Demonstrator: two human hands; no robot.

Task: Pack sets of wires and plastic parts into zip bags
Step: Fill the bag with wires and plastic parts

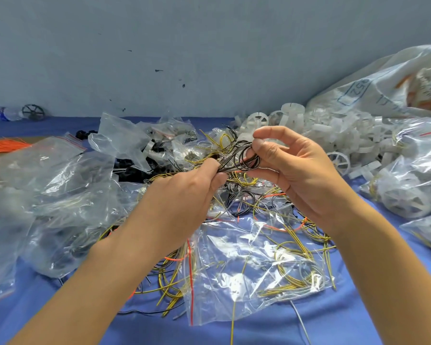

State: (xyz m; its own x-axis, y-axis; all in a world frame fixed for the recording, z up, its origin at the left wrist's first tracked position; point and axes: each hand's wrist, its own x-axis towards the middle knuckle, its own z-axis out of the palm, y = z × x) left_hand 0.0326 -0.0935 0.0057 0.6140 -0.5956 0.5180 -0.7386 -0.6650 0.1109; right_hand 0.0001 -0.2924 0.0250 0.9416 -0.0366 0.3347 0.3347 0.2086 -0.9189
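Observation:
Above the pile, both hands hold a small coil of thin black and white wires (245, 158). My left hand (184, 192) pinches the straight ends of the bundle. My right hand (296, 168) holds the looped part between thumb and fingers. Below them lies a tangle of yellow, black and orange wires (256, 195) on the blue table. A clear zip bag (249, 267) with a red seal strip lies in front, holding yellow wires and a white plastic part. White plastic wheels (334, 135) are heaped at the back right.
Crumpled clear bags (60, 195) cover the left side. Filled bags of white parts (413, 185) and a large printed sack (388, 85) stand at the right. Orange wires (3, 146) lie far left. A black wheel (33, 112) sits by the wall.

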